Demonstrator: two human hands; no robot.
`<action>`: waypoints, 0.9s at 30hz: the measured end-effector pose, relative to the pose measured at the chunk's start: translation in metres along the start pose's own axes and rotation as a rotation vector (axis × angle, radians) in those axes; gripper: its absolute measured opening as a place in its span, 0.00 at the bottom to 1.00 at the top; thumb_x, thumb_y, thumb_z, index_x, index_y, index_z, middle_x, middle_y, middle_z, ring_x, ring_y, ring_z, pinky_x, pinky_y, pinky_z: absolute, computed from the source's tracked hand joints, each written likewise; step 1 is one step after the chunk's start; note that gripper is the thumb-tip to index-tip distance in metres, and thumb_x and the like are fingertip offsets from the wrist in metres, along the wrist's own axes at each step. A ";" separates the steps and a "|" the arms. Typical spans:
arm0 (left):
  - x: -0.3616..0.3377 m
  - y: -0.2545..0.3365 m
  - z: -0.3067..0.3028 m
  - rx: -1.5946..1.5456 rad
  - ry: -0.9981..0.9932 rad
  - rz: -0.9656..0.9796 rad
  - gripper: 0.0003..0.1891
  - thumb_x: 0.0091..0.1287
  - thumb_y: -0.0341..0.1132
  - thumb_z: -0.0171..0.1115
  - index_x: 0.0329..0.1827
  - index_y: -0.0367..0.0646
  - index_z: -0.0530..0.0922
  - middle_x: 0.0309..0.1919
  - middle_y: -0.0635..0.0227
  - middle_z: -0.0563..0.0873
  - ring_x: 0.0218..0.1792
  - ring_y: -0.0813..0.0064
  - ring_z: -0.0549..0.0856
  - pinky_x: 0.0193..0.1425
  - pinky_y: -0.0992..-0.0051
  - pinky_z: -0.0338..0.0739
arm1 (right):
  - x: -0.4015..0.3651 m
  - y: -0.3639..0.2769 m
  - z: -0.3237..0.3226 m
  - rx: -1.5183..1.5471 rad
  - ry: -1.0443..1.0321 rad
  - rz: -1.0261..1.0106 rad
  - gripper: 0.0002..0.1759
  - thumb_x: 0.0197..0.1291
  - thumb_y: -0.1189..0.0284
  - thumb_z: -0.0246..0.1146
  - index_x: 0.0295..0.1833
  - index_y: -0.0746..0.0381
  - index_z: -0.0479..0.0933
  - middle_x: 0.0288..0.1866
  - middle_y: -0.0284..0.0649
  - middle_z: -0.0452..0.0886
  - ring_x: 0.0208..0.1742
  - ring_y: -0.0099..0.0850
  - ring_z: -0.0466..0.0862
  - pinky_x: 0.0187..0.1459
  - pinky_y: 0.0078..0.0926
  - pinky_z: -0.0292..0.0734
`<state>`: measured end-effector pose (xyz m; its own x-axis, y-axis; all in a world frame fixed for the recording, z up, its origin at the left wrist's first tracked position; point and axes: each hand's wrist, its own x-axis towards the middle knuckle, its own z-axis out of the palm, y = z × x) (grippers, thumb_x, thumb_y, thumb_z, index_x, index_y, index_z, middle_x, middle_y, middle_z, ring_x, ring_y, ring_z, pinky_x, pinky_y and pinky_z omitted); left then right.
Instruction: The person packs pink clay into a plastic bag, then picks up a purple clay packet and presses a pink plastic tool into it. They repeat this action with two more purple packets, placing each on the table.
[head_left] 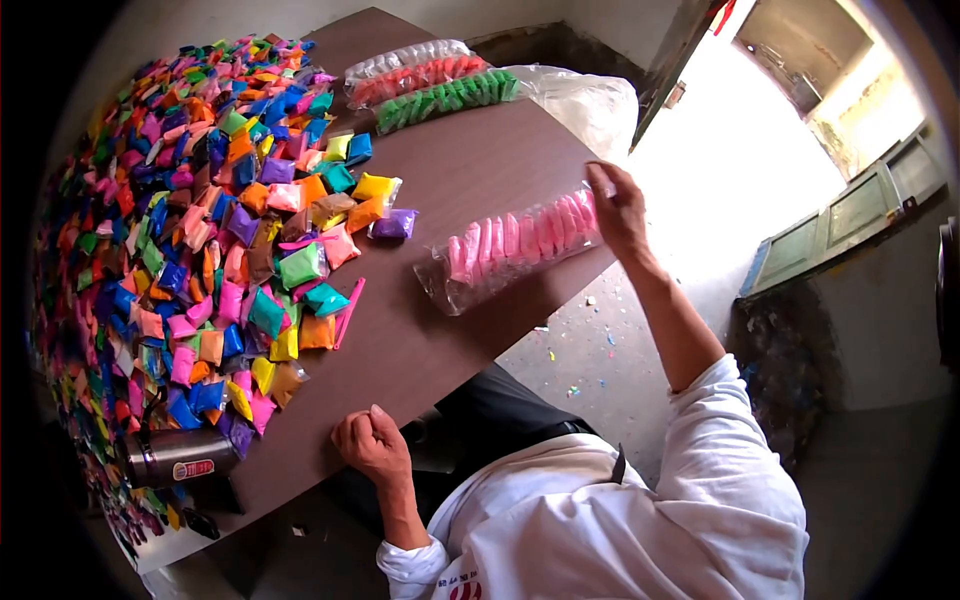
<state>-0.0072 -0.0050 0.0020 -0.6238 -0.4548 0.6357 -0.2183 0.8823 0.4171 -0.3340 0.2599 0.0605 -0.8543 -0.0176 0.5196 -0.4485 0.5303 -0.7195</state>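
From my remote station I have the right hand (618, 205) closed at the far right end of a clear bag of pink packets (520, 240), thumb and fingertips pinching the film. The left hand (375, 445) is curled into a loose fist at the near edge of the bench (440, 370); the palm side is turned away, and I see nothing protruding from it.

Position of the bag: flat on the bench, extending leftward from the right hand, ahead of and to the right of the left hand, well apart from the latter. The packets stand in a row inside it; the film at the end away from the right hand is slack and crumpled.

Surrounding items: ahead and to the left of the right hand lie three filled bags side by side, a white bag (405, 58), a red bag (420, 82) and a green bag (447, 100). A heap of coloured packets (200, 250) covers the bench ahead and to the left of the left hand. A pink stick (348, 313) lies ahead of the left hand, beside the heap.

Markings: a metal flask (180, 457), left of the left hand, bears a red and white label (193, 468); its text is too small for me to read. The white shirt (600, 530) below the hands carries a red emblem (466, 590) with small dark characters, illegible to me.
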 end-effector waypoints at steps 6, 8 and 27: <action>0.003 0.003 0.001 -0.003 0.010 0.041 0.12 0.69 0.30 0.56 0.26 0.37 0.72 0.23 0.59 0.77 0.27 0.57 0.77 0.40 0.62 0.71 | 0.008 0.048 -0.036 0.088 0.083 0.160 0.24 0.74 0.57 0.49 0.48 0.67 0.82 0.44 0.46 0.86 0.48 0.35 0.84 0.53 0.29 0.75; 0.001 0.001 0.002 0.019 0.002 0.024 0.12 0.70 0.30 0.56 0.26 0.37 0.72 0.22 0.59 0.77 0.27 0.57 0.77 0.40 0.62 0.71 | 0.003 0.049 -0.027 0.277 -0.016 0.128 0.25 0.74 0.57 0.49 0.48 0.68 0.81 0.45 0.47 0.86 0.50 0.36 0.83 0.55 0.29 0.74; 0.004 0.003 -0.001 0.035 -0.002 0.029 0.14 0.71 0.32 0.55 0.25 0.37 0.73 0.23 0.59 0.78 0.28 0.59 0.78 0.44 0.62 0.74 | -0.001 0.025 0.005 -0.350 -0.327 -0.442 0.18 0.67 0.61 0.51 0.49 0.60 0.81 0.50 0.42 0.83 0.57 0.41 0.77 0.64 0.40 0.62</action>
<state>-0.0097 -0.0037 0.0061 -0.6314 -0.4291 0.6460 -0.2261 0.8987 0.3759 -0.3455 0.2689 0.0402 -0.6698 -0.5249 0.5251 -0.7108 0.6578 -0.2491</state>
